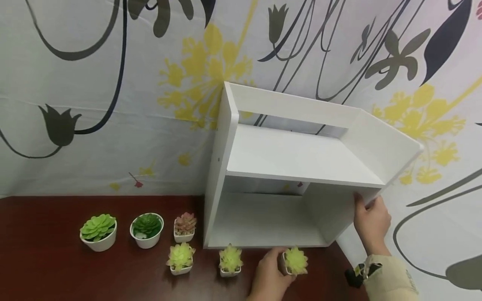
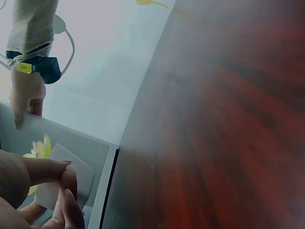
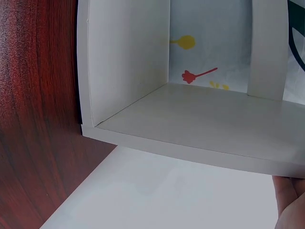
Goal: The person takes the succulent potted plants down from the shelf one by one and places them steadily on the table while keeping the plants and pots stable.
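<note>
My left hand (image 1: 272,271) pinches the white pot (image 2: 83,174) of a small yellow-green artificial succulent (image 1: 295,261), just in front of the white two-tier shelf (image 1: 269,247). In the left wrist view, thumb and fingertips press on the pot's side. My right hand (image 1: 373,221) grips the shelf's right side panel, thumb on the inner face near the middle board. The right wrist view shows part of that hand (image 3: 291,202) at the panel's edge. Both tiers of the shelf hold nothing.
Left of the shelf on the dark red wooden table (image 1: 45,251) stand a light green succulent (image 1: 98,229), a dark green one (image 1: 147,228) and a reddish one (image 1: 185,225). Two yellow-green ones (image 1: 180,257) stand nearer me. A patterned wall covering (image 1: 124,167) hangs behind.
</note>
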Available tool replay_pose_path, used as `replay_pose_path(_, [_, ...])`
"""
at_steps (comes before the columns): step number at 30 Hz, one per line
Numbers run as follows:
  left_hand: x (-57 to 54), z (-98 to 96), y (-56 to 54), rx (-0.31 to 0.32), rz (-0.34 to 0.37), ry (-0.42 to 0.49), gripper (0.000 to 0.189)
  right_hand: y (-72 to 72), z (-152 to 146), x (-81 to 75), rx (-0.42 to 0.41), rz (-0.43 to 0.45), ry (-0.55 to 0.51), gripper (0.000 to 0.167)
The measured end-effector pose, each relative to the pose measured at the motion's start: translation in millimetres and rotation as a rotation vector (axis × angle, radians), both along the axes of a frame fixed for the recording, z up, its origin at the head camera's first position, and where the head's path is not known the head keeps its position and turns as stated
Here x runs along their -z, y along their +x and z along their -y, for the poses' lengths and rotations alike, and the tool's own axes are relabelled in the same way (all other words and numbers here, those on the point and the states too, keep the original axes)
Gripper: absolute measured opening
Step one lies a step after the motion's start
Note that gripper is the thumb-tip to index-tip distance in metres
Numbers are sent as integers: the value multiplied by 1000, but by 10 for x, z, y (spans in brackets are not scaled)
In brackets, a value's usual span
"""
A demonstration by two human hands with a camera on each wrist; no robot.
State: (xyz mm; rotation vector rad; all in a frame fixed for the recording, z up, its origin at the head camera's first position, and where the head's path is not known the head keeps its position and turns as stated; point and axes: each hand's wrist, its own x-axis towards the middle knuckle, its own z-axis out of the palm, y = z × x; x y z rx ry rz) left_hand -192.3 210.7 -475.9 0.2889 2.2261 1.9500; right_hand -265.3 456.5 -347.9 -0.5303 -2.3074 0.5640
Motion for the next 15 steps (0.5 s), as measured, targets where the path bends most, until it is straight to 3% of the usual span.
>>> replay_pose_path(9, [84, 199, 80, -23, -2, 11, 59, -10, 19, -21, 3, -2, 2, 46])
replay_pose_path(15, [166, 265, 129, -50, 89, 157, 60, 15, 13, -11, 7, -18, -1, 44])
